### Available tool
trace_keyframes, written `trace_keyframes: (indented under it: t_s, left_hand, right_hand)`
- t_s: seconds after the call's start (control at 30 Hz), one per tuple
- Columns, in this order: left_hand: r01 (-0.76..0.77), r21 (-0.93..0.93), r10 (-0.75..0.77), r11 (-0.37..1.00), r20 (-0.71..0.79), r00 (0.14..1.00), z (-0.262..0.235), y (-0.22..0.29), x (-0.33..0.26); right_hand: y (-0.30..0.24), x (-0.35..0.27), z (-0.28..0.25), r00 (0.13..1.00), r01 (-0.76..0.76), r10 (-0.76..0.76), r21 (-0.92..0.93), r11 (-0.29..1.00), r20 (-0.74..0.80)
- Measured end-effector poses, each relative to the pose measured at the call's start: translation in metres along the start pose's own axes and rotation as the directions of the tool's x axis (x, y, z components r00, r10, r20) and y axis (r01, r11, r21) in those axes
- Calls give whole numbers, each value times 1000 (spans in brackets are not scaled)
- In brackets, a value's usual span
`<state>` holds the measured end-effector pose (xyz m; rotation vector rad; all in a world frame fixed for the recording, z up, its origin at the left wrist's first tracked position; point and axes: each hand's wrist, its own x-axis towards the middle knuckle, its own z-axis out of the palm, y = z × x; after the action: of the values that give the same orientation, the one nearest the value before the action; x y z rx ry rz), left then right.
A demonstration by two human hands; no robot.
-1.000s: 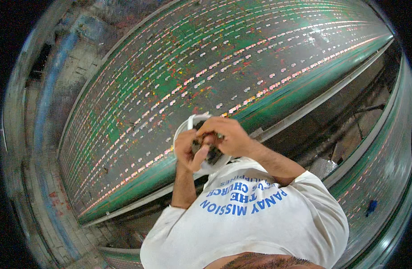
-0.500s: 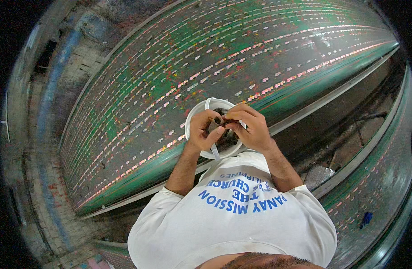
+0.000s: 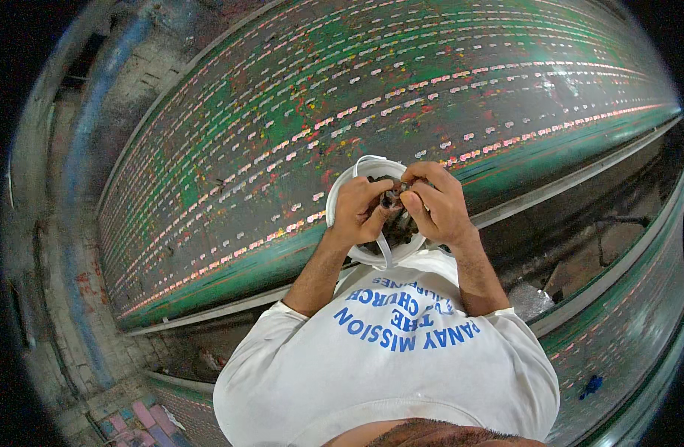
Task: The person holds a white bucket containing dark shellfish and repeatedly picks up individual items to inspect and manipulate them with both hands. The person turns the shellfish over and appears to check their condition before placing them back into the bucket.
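A white bucket point(image 3: 332, 201) stands at my front, against the near edge of the long green table. Over its mouth, my left hand point(image 3: 354, 210) is closed, with thumb and forefinger around a small dark tube-like piece point(image 3: 389, 201) that has a round opening. My right hand point(image 3: 442, 207) is closed beside it, thumb and forefinger pinching at the piece's right side. Whether the right fingers hold something separate is hidden. Dark material point(image 3: 401, 227) shows inside the bucket below my hands. The white bucket handle point(image 3: 384, 249) hangs on the near side.
A long green and grey table point(image 3: 282, 112) with rows of small pale printed marks stretches ahead. Another similar table point(image 3: 617, 357) is at the right, with a blue bit point(image 3: 591, 386) on it. A dark gap lies between them. Tiled floor point(image 3: 66, 298) runs along the left.
The bucket and both hands sit slightly farther right in the picture, and the view has turned a little. The right fingers have changed their grip; a pale bit seen by them earlier is out of sight.
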<state>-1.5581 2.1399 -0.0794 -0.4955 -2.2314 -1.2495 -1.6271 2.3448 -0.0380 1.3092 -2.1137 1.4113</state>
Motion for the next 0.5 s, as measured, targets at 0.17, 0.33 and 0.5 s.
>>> trace_keyframes:
  t_s: [0.17,0.33,0.5]
  left_hand:
    - [-5,-14,4,1000,-77,997,-4,-7,-3]
    - [6,-42,-9,999,-64,998,-6,-8,2]
    - [-34,-1,34,999,-80,996,-8,-1,4]
  right_hand:
    - [-1,7,12,999,-39,37,116,993,14]
    - [1,9,13,999,-44,43,123,991,14]
    - [3,4,13,997,-79,75,163,983,28]
